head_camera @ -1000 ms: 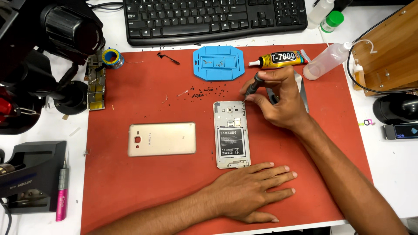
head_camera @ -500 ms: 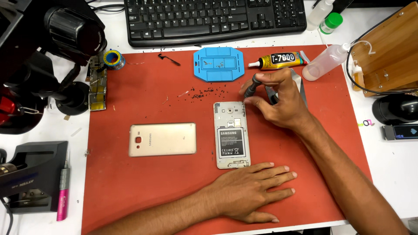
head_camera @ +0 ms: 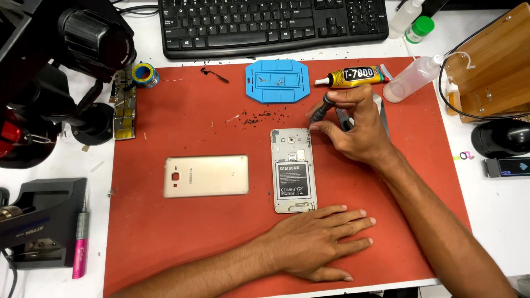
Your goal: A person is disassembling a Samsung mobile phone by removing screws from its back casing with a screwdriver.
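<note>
An opened phone lies back-side up in the middle of the red mat, its battery and inner frame showing. Left of it rests its gold back cover. My right hand grips a dark screwdriver, whose tip meets the phone's top right corner. My left hand lies flat on the mat just below the phone, fingers spread and holding nothing.
A blue screw tray, a yellow glue tube and a clear squeeze bottle sit at the mat's far edge, before a black keyboard. A microscope stands left; a pink-handled driver lies bottom left. A wooden box stands right.
My right hand has shifted the screwdriver slightly at the phone's top right corner. The left hand and the phone parts stay where they were.
</note>
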